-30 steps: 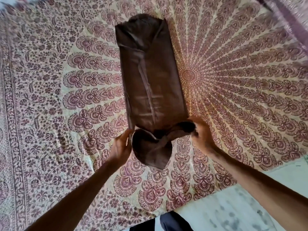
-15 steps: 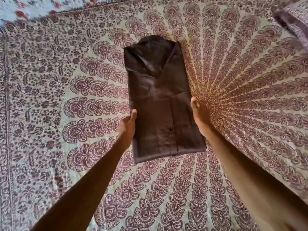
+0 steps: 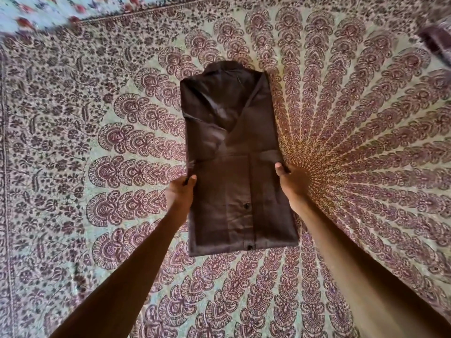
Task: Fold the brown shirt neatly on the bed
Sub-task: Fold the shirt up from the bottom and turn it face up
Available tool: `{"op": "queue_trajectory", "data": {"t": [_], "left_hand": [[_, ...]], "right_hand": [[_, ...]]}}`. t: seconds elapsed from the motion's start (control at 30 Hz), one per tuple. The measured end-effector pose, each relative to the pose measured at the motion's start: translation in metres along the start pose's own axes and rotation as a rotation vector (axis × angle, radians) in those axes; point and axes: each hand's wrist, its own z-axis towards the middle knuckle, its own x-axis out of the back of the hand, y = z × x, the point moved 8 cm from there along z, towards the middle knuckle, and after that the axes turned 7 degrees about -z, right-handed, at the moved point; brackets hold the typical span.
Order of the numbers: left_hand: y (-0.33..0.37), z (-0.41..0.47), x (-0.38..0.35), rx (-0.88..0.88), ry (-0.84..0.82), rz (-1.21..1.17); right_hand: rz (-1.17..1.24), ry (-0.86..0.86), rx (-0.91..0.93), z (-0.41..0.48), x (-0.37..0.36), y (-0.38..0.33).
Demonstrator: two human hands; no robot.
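The brown shirt (image 3: 234, 167) lies on the bed as a narrow folded rectangle, collar end away from me, its lower half doubled up with the button placket on top. My left hand (image 3: 181, 191) grips the left edge of the folded layer, thumb over the cloth. My right hand (image 3: 291, 181) holds the right edge at the same height, thumb on top and fingers hidden beneath.
A bedsheet (image 3: 97, 142) printed with a maroon mandala pattern covers the whole bed. A floral cloth (image 3: 36, 13) shows at the far left corner, and a dark patterned fabric bundle (image 3: 436, 37) sits at the far right edge.
Both hands lifted the shirt's near hem and carried it up over the body, halving its length. Since half a second ago they have hardly moved, still at the folded edges.
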Motion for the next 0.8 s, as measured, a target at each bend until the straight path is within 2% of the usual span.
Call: {"op": "queue_trajectory", "data": {"t": [0.23, 0.33, 0.4, 0.47, 0.53, 0.6, 0.63, 0.7, 0.8], "left_hand": [[0.021, -0.007, 0.003, -0.036, 0.112, 0.013], [0.023, -0.01, 0.004, -0.007, 0.136, 0.025], [0.026, -0.01, 0.004, -0.056, 0.143, 0.059], [0.034, -0.01, 0.012, -0.247, 0.162, 0.086], [0.05, -0.015, 0.014, -0.664, 0.127, 0.319], [0.052, -0.026, 0.007, -1.081, -0.018, 0.547], [0.047, -0.032, 0.005, -1.225, -0.12, 0.62], [0.026, -0.037, 0.001, -1.415, -0.308, 0.776], [-0.003, -0.03, -0.001, -1.519, -0.465, 1.052]], "right_hand": [[0.0, -0.027, 0.015, 0.011, 0.002, -0.008], [-0.112, 0.0, 0.059, 0.011, 0.009, -0.019], [-0.224, 0.05, 0.133, 0.007, 0.014, -0.029], [-0.348, 0.147, 0.34, -0.001, 0.021, -0.043], [-0.48, 0.196, 0.635, -0.014, 0.023, -0.05], [-0.641, 0.153, 0.92, -0.025, 0.02, -0.043], [-0.724, 0.095, 1.045, -0.031, 0.016, -0.036], [-0.871, -0.037, 1.224, -0.042, 0.012, -0.019], [-1.004, -0.138, 1.394, -0.044, 0.013, -0.003]]}}
